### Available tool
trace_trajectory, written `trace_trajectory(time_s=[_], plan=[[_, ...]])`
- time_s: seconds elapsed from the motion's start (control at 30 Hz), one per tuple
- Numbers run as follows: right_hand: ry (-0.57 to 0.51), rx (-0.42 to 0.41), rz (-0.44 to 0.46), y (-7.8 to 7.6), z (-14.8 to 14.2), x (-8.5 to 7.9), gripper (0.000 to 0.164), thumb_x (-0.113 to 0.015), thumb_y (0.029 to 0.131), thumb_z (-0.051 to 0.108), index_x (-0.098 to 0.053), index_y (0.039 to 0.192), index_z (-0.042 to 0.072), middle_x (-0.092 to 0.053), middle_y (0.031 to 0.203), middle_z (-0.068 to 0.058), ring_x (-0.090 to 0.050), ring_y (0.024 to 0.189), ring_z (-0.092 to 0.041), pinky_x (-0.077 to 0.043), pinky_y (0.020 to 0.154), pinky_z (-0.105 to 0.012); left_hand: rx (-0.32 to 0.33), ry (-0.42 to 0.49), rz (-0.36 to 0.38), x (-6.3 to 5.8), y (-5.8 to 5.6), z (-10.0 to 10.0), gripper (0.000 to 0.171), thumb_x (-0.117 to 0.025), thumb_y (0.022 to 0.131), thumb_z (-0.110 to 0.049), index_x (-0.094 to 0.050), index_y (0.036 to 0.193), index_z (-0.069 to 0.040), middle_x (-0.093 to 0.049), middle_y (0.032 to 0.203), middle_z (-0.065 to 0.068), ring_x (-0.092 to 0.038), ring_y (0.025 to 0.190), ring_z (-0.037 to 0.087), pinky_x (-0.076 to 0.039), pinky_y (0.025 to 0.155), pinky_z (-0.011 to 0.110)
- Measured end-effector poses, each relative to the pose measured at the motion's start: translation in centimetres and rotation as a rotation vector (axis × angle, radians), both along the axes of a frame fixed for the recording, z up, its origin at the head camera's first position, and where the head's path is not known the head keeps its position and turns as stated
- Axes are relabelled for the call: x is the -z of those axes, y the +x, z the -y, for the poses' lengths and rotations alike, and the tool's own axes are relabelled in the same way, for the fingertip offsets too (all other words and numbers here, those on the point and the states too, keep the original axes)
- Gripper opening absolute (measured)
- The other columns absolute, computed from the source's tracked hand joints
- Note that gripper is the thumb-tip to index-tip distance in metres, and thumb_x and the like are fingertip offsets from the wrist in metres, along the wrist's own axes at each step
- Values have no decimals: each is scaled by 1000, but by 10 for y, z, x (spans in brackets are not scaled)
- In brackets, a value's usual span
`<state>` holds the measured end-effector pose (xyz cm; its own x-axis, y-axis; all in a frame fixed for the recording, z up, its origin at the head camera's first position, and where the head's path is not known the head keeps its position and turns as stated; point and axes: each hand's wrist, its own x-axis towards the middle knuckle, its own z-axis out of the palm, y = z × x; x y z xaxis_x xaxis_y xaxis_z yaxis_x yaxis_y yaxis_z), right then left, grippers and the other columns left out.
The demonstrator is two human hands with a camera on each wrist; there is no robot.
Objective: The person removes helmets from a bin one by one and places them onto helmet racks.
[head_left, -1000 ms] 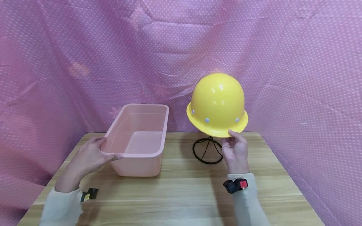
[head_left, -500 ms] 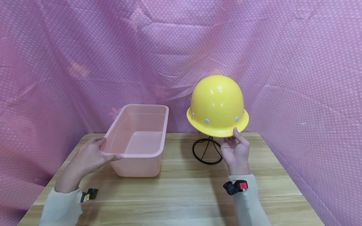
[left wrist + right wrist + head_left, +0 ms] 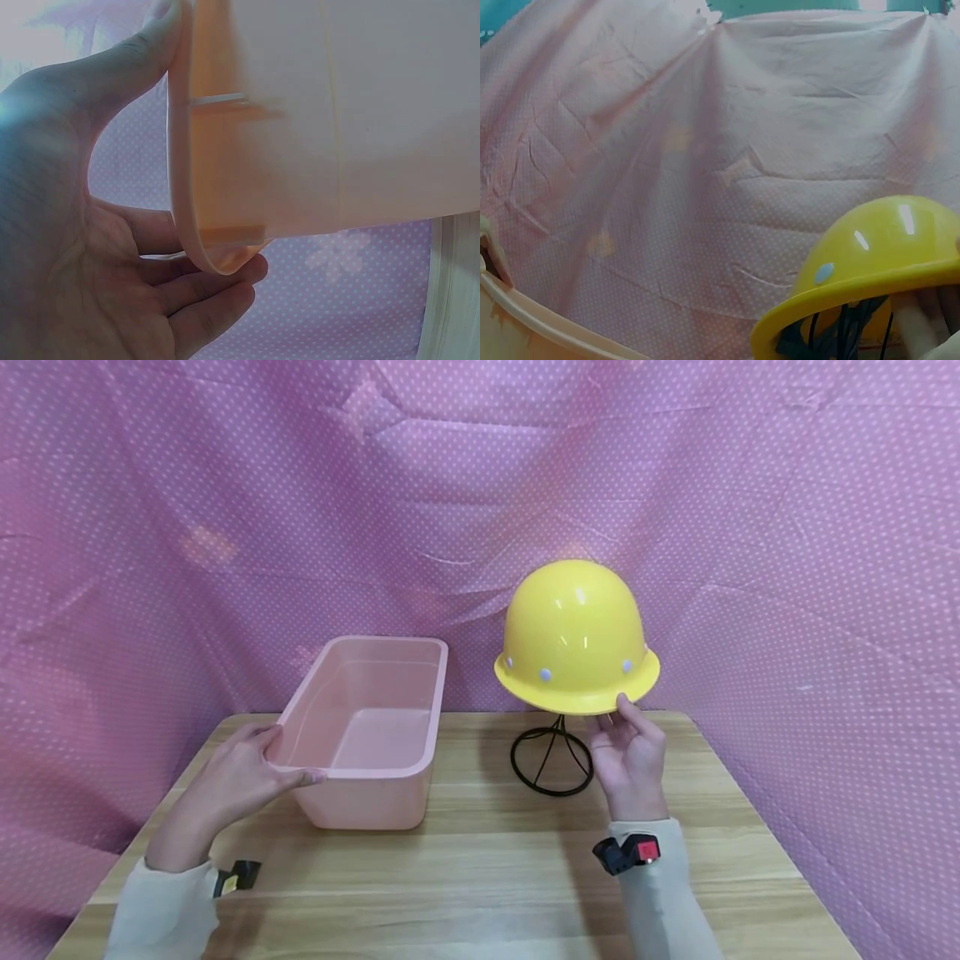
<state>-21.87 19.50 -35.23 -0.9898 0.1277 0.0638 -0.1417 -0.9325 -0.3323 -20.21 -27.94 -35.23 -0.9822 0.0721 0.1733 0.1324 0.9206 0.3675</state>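
My right hand (image 3: 628,760) holds a yellow hard hat (image 3: 576,631) by its near brim, thumb on top and fingers underneath. The hat sits dome up over a black wire stand (image 3: 553,793), whose top is hidden beneath it. Dark straps (image 3: 847,330) show inside the shell in the right wrist view. On the left, my left hand (image 3: 236,777) grips the near-left corner of a pink plastic bin (image 3: 375,772), thumb along the front rim. The left wrist view shows the fingers curled by the rim (image 3: 180,165).
Both the bin and the wire stand are on a wooden table (image 3: 480,877), the bin left of the stand. Behind and at both sides hangs a pink polka-dot cloth (image 3: 480,485). Each wrist wears a small black camera (image 3: 626,853).
The hard hat has tipped more level, its near brim rising a little. My right hand has shifted slightly right along the brim. The left hand and bin stay still.
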Motion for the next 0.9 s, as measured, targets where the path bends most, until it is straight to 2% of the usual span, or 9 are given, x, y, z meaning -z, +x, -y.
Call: trace_trajectory(time_s=[0.07, 0.3, 0.47, 0.7, 0.8, 0.9], plan=[[15, 16, 17, 0, -1, -1, 47, -58, 96, -4, -53, 140, 11, -64, 129, -3, -63, 118, -18, -50, 110, -31, 2, -3, 5, 0, 0, 0, 119, -72, 74, -77, -41, 148, 11, -39, 149, 40, -43, 130, 63, -39, 104, 74], [-96, 13, 136, -3, -5, 4, 50, -49, 93, -16, -54, 136, 9, -64, 126, -4, -64, 115, -17, -51, 110, -32, 4, 1, 18, 0, -1, 1, 118, -70, 76, -77, -41, 149, 10, -39, 149, 40, -41, 132, 63, -38, 104, 75], [-96, 8, 162, -6, -8, 12, 49, -45, 95, -15, -53, 136, 10, -66, 122, -4, -67, 112, -18, -51, 109, -34, 10, -3, 5, 1, -2, 1, 117, -71, 76, -76, -42, 148, 11, -40, 148, 41, -42, 131, 63, -39, 103, 75], [-112, -15, 193, -10, -9, 19, 52, -43, 95, -15, -50, 139, 11, -65, 127, -5, -66, 119, -20, -49, 113, -40, 14, -7, 13, 0, -2, 0, 118, -70, 75, -77, -41, 149, 11, -39, 149, 41, -41, 132, 63, -38, 104, 74], [-102, -18, 200, -10, -8, 19, 50, -44, 96, -13, -50, 139, 12, -67, 119, -6, -66, 118, -20, -48, 114, -39, 15, -8, 11, 0, -2, 1, 118, -70, 75, -77, -41, 149, 10, -40, 149, 41, -41, 132, 62, -39, 104, 74], [-37, -10, 201, -9, -7, 18, 43, -46, 98, -8, -52, 135, 12, -68, 112, -5, -67, 113, -18, -51, 110, -35, 18, -9, 13, -1, -2, 1, 117, -70, 76, -77, -41, 149, 10, -39, 149, 41, -41, 132, 62, -38, 104, 74]])
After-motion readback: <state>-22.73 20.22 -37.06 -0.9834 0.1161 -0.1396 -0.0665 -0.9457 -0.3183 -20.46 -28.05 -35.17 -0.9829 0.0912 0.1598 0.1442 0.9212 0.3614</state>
